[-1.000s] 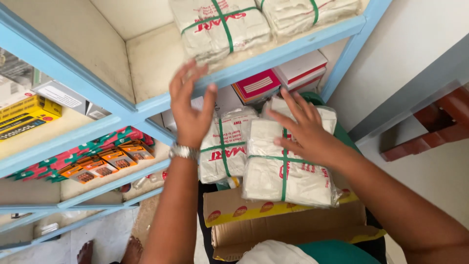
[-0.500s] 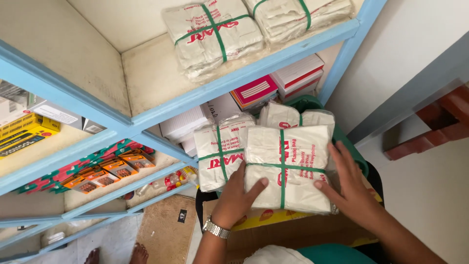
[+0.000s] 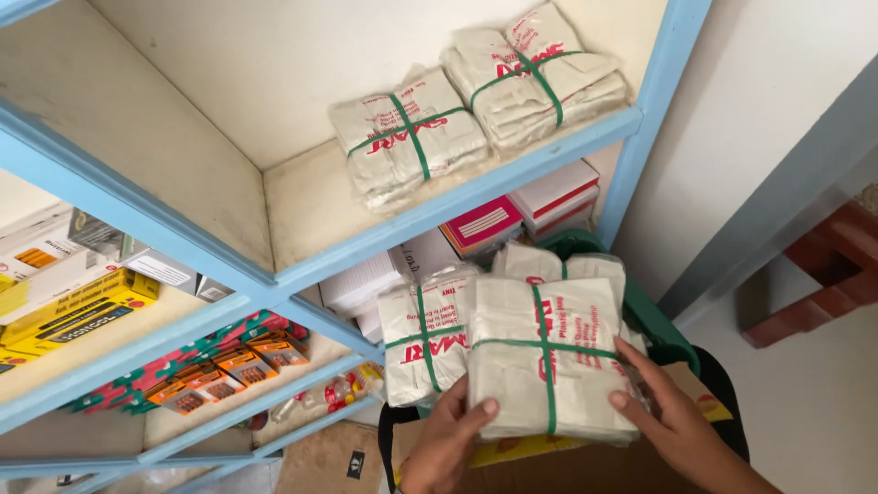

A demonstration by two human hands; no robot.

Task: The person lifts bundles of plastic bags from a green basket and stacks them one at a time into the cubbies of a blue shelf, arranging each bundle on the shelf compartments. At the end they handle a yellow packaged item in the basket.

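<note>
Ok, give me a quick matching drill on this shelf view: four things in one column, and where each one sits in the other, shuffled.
Things:
1. bundle with green band
2. two white bundles
3. yellow boxes
4. orange packets

Places:
A. upper shelf, side by side
B. between left hand and right hand
C. lower left shelf, beside a red and green pack
D. left compartment, middle shelf

Pairs: 1-B, 2-A, 3-D, 4-C
</note>
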